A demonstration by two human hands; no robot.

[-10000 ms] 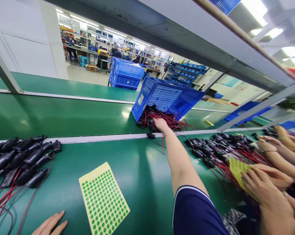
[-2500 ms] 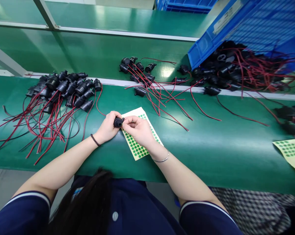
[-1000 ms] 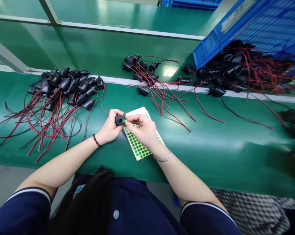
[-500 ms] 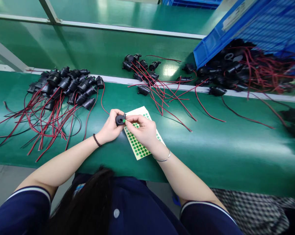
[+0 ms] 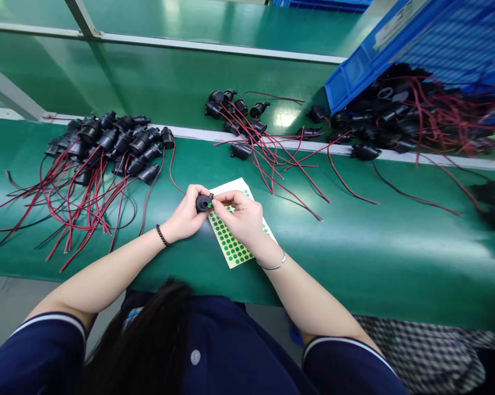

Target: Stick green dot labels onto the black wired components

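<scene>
A small black pump (image 5: pixel 200 203), round with a short side spout and a central hole, is gripped in the fingers of my left hand (image 5: pixel 187 215). On its face, near the spout, shows a round green sticker (image 5: pixel 210 205). The thumb and forefinger of my right hand (image 5: pixel 244 218) pinch together at this sticker and touch the pump's edge. Beneath my right hand a sticker sheet (image 5: pixel 235 253) with rows of green dots lies on the green table; the hand hides part of it.
Many wired black pumps (image 5: pixel 107 140) are heaped at the left, their red and black leads trailing forward. A smaller group of pumps (image 5: pixel 241 151) lies beyond my hands. At the right, a tilted blue crate (image 5: pixel 341 88) holds more. A white strip (image 5: pixel 198 134) runs along the table.
The pump and my left hand have shifted very slightly to the right, and the pump's face has turned a little. My right fingers stay at the sticker.
</scene>
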